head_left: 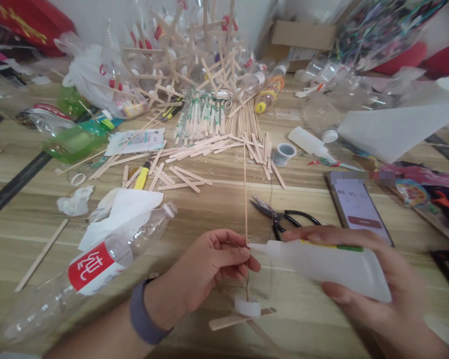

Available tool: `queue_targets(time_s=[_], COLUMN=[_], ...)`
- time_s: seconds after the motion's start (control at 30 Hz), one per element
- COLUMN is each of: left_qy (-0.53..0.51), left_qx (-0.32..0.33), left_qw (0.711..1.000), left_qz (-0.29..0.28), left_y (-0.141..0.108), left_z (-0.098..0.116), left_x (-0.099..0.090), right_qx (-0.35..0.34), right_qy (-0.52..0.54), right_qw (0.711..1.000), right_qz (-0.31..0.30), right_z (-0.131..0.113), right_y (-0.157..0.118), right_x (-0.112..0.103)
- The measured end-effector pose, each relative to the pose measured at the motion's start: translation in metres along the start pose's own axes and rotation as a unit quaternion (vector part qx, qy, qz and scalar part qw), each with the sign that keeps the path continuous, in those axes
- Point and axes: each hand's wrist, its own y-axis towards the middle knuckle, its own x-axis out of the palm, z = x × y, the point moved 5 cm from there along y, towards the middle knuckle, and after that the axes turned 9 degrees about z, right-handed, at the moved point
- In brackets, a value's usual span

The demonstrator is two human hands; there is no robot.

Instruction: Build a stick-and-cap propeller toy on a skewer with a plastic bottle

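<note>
My left hand (219, 259) pinches a thin wooden skewer (246, 199) that stands roughly upright. At its lower end is a white bottle cap or ring (247, 306), with crossed craft sticks (224, 322) under it. A white glue bottle (322, 264) lies sideways in my right hand (389, 284), its fingers wrapped round it. The nozzle tip meets the skewer just by my left fingertips. Dark thin wire (272, 199) hangs beside the skewer and runs near its lower part. Black-handled scissors or snips (284, 217) lie behind my hands.
An empty plastic bottle (108, 259) with a red label lies at left. Craft sticks (194, 149), a yellow-handled tool (142, 175), a wire spool (284, 153) and a second glue bottle (307, 141) lie farther back. A phone (359, 204) rests at right. Stick-and-bottle constructions (187, 55) crowd the back.
</note>
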Motion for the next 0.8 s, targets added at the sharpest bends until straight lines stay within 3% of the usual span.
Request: queue_targets(time_s=[0.1, 0.37, 0.8], left_qy=[0.009, 0.032, 0.041], left_qx=[0.002, 0.0, -0.025], left_qw=[1.0, 0.999, 0.999], left_qz=[0.001, -0.012, -0.019], left_y=[0.0, 0.0, -0.002], left_z=[-0.002, -0.009, -0.016], left_x=[0.0, 0.002, 0.006], right_qx=[-0.048, -0.048, -0.114], right_qy=[-0.015, -0.043, -0.15], right_qw=[0.999, 0.998, 0.981], right_qz=[-0.016, -0.011, -0.039], right_z=[-0.002, -0.011, -0.026], right_y=[0.001, 0.004, 0.009], right_x=[-0.002, 0.0, 0.009])
